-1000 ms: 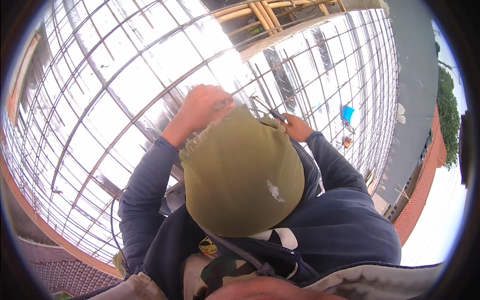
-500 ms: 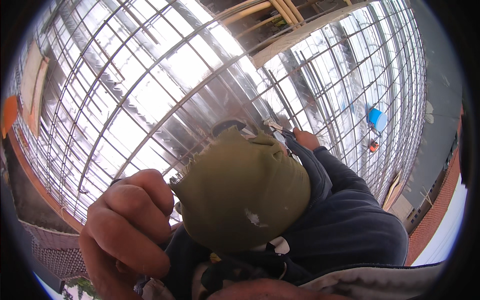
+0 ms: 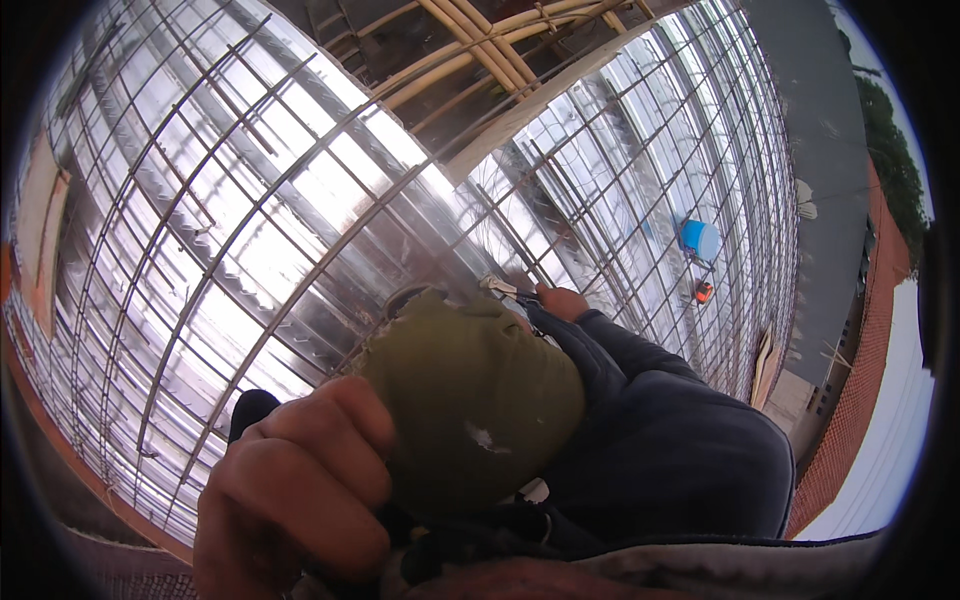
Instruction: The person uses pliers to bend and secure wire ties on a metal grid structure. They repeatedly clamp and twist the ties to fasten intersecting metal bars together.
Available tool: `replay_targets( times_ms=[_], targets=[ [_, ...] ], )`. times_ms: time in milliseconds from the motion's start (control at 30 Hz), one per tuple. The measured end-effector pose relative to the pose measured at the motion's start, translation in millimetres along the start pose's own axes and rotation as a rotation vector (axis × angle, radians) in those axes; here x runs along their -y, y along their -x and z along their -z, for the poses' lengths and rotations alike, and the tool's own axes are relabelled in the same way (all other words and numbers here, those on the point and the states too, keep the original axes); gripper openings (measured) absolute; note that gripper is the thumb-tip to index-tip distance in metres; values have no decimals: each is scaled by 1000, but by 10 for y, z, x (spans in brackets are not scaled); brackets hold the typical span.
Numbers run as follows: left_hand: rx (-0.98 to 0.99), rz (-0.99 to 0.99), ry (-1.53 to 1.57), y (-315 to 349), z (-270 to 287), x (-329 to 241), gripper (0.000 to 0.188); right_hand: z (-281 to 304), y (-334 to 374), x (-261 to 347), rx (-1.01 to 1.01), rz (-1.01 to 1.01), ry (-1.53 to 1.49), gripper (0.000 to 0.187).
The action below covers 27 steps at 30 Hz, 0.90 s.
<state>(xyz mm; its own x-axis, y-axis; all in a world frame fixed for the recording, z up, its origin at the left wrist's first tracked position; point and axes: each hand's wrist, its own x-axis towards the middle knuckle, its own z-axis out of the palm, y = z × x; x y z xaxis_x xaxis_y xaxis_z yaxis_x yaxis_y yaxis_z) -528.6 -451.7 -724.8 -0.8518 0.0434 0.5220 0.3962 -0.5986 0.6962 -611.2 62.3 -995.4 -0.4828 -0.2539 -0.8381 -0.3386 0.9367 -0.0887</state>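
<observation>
My left hand (image 3: 310,480) is raised close at the lower left, its fingers curled tightly; whatever lies inside them is hidden. A dark rounded thing (image 3: 252,412) shows just behind its knuckles. Beyond my bent knee in olive-green cloth (image 3: 480,410), my right hand (image 3: 563,302) reaches down in a dark sleeve. Its fingers are closed around a metal hand tool with a pale, jaw-like head (image 3: 498,287), whose exact kind is unclear. Both lie low over the rebar grid (image 3: 300,262), and dark cloth covers part of that hand.
Shiny corrugated metal decking (image 3: 390,150) lies under the rebar. At the far side is an opening with bamboo poles (image 3: 480,45). A blue bucket (image 3: 700,240) and a small orange thing (image 3: 704,292) sit to the right. A wooden board (image 3: 45,250) lies at far left.
The view has shifted, so the decking, bucket and right hand appear farther left. My left hand now sits lower and nearer my knee, still curled. The right hand keeps hold of the tool.
</observation>
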Motion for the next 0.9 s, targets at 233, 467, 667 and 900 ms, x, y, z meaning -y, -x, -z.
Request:
replay_targets(
  times_ms=[233, 467, 667, 900],
  targets=[
    [11, -31, -176, 69, 282, -166, 40, 232, 139, 288, -18, -5, 39, 39],
    [-366, 407, -1048, 201, 658, 224, 24, 59, 479, -104, -32, -24, 217, 36],
    [-57, 531, -1723, 503, 1114, 865, 25, 1536, 391, 1130, -379, 178, 125, 26],
    [104, 563, -1635, 659, 1235, 1163, 25, 2522, -547, 1526, -795, 579, -28, 14]
  ],
)
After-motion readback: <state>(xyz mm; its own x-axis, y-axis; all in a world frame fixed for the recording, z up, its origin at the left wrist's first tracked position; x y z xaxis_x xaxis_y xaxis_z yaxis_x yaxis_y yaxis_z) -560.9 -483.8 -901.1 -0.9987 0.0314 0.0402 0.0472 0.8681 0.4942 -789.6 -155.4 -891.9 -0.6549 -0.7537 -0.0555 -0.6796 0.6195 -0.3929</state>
